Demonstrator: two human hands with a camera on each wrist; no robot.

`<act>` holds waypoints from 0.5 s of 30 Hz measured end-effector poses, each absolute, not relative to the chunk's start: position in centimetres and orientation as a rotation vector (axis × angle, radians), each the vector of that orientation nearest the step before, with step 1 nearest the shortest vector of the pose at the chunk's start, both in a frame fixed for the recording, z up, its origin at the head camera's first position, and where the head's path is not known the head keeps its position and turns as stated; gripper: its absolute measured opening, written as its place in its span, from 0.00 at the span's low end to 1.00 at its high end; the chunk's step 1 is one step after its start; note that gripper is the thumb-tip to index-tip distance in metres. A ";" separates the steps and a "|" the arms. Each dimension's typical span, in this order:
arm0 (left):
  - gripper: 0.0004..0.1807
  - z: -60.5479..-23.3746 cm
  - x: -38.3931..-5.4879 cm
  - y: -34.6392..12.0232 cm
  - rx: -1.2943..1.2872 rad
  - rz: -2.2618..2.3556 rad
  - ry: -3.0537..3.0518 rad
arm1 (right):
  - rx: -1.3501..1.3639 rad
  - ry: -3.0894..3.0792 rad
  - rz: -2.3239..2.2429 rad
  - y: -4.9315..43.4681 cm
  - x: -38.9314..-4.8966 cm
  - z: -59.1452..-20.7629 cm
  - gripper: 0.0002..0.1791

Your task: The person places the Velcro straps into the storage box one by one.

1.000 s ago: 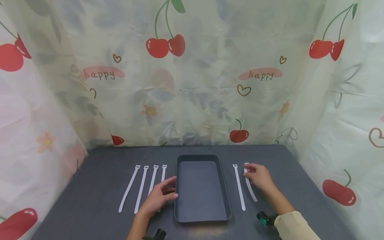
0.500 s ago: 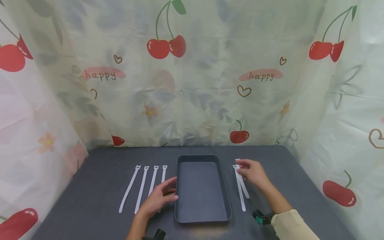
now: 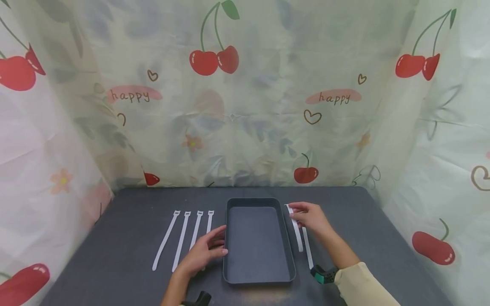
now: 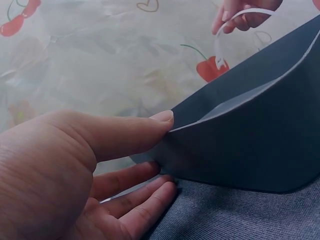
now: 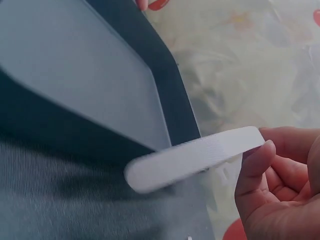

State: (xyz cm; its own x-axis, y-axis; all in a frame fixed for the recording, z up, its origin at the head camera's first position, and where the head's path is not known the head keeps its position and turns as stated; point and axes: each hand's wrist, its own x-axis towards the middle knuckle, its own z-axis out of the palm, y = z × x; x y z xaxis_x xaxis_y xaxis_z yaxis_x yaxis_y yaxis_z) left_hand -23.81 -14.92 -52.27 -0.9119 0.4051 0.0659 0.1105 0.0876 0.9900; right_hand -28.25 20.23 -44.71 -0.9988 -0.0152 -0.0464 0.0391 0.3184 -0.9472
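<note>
My right hand (image 3: 311,219) pinches a white hook-and-loop cable tie (image 3: 296,231) between thumb and fingertips near its slotted head. The tie hangs beside the right wall of a dark rectangular tray (image 3: 258,246); in the right wrist view its rounded tail (image 5: 145,175) points toward the tray. Another white cable tie (image 3: 307,248) lies on the table, its upper end hidden by the right hand. My left hand (image 3: 200,253) touches the tray's left side with loosely extended fingers. In the left wrist view, the thumb (image 4: 135,132) meets the rim while the fingertips touch the wall low down.
Several white cable ties (image 3: 180,242) lie in a row left of the tray, the nearest ones partly covered by the left hand. The dark table (image 3: 115,255) is bordered by a cherry-printed curtain (image 3: 245,148) behind and at both sides.
My right hand has carried the pinched cable tie leftward, from the far right, across the other right-hand tie, to the tray's edge. The left hand and tray stay put.
</note>
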 end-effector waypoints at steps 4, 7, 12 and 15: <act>0.39 -52.3 -23.8 -15.0 0.523 1.913 2.138 | 0.048 2.445 -1.868 19.2 -28.1 -44.7 0.19; 0.39 -52.3 -23.8 -15.1 0.520 1.910 2.142 | 0.053 2.399 -1.919 18.4 -28.3 -44.7 0.19; 0.39 -52.3 -23.8 -15.1 0.523 1.911 2.143 | 0.029 2.340 -1.979 17.3 -28.5 -44.7 0.19; 0.40 -52.4 -23.9 -15.1 0.525 1.913 2.137 | 0.036 2.326 -1.994 16.7 -28.6 -44.7 0.19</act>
State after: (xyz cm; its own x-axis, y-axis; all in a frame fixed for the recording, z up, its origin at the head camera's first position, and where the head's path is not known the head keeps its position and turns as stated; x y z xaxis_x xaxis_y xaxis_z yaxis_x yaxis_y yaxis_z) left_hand -23.89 -15.10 -52.43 -0.9104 0.4079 0.0690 0.1137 0.0861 0.9898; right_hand -28.61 16.70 -44.73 -0.9967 -0.0325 -0.0740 0.0681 0.1542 -0.9857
